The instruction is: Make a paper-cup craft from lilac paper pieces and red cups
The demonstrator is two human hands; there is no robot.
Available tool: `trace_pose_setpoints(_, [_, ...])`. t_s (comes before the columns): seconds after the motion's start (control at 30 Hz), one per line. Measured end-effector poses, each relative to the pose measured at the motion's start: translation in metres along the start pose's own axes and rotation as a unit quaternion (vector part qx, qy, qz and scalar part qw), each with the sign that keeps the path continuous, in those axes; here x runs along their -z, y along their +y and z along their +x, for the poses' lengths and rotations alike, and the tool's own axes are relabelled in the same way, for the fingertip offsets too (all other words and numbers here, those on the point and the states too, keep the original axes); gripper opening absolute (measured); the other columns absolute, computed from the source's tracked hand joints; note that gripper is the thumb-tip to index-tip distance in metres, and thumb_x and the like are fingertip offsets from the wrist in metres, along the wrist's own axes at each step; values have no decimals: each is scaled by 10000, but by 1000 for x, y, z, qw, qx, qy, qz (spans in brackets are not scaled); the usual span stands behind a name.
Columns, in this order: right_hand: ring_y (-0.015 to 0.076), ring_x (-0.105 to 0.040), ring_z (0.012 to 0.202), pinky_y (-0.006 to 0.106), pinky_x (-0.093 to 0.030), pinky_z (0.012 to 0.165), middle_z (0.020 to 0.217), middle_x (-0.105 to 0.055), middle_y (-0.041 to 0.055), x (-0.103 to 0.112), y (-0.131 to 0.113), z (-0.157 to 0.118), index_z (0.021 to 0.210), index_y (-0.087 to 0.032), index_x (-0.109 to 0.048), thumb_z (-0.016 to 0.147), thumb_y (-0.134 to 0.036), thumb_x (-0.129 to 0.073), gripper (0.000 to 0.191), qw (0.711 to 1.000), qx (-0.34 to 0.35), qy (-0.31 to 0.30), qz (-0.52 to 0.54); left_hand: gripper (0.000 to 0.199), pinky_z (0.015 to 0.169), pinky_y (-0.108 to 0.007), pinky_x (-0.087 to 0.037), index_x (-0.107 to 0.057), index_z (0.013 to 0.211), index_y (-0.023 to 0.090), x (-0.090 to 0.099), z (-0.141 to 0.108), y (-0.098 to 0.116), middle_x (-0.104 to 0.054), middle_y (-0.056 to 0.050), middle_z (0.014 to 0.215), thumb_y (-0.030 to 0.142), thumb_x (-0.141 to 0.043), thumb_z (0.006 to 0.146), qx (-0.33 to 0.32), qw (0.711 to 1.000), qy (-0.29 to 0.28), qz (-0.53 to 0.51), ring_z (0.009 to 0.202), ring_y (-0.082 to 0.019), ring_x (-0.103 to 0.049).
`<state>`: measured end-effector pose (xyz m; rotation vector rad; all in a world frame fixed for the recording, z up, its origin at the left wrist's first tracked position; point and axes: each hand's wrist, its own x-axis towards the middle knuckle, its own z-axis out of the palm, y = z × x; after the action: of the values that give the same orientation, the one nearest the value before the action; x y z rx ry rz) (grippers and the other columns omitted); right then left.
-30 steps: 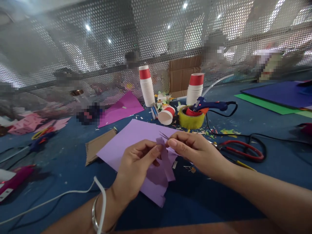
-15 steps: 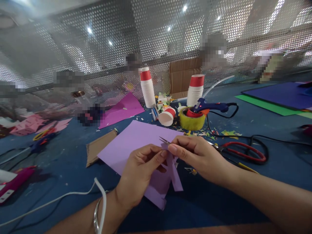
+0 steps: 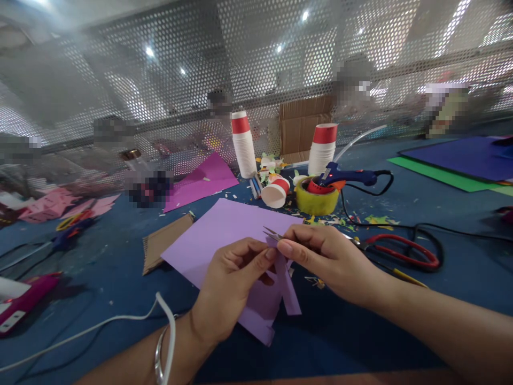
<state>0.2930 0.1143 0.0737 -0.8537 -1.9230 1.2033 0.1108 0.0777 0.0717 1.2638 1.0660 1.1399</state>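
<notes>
My left hand (image 3: 236,286) pinches a narrow purple paper strip (image 3: 289,291) between thumb and fingers, and the strip hangs down from the pinch. Held closed close beside it, my right hand (image 3: 326,256) grips a slim pointed metal tool (image 3: 271,233) whose two thin tips spread slightly and point left over the strip's upper end. Its handle is hidden in the fingers, so I cannot tell its exact kind. Under both hands lies a larger purple paper sheet (image 3: 224,224), with a cut or folded lower edge.
Red-handled scissors (image 3: 404,250) lie right of my right hand. Behind stand paper cup stacks (image 3: 243,147), a tipped cup (image 3: 276,191), and a yellow tape roll (image 3: 316,200) with a blue glue gun (image 3: 348,175) resting on it. A white cable (image 3: 120,318) crosses by my left wrist.
The two metal tips appear slightly farther apart. Both hands keep nearly the same pose, and the paper strip stays where it was.
</notes>
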Motion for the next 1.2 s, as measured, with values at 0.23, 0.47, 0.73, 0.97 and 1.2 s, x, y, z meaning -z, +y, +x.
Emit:
trace_pose_setpoints(0.23, [120,-379,619,274,-311,561,653,-423,-31,1,-1,0,711,-190,-528,950,-537,-472,426,1000,5,-3,-7,177,598,-189,-483,-738,792,184,-1,0,2,-653,10,713,354,-742,840,3,1000,0,1,657,-96,-570])
trace_pose_setpoints(0.47, [97,-311,545,253,-268,490,590,-353,-51,-1,2,-1,637,-203,-458,957,-548,-470,470,1000,1,22,-1,193,727,-231,-495,-694,817,159,0,-2,3,-671,-6,773,343,-712,869,15,1000,-20,-6,731,-110,-605])
trace_pose_setpoints(0.73, [78,-278,484,238,-207,424,557,-328,-73,-1,3,2,690,-206,-489,920,-588,-524,447,997,-36,45,49,222,638,-252,-530,-551,834,188,-3,-2,7,-699,-11,755,373,-636,920,74,995,-40,-51,664,-142,-695])
trace_pose_setpoints(0.97, [70,-233,472,232,-168,414,567,-296,-86,-3,3,2,733,-199,-524,887,-619,-565,449,993,-51,11,110,229,473,-210,-402,-524,887,192,-1,-6,12,-580,36,736,402,-519,979,15,989,-62,134,494,-68,-537])
trace_pose_setpoints(1.2, [64,-226,473,235,-155,407,575,-314,-88,-3,1,1,718,-197,-513,843,-627,-624,461,988,-77,24,131,155,720,-295,-452,-576,923,201,2,-7,10,-598,-13,853,281,-473,1006,-140,933,-31,331,783,-147,-567])
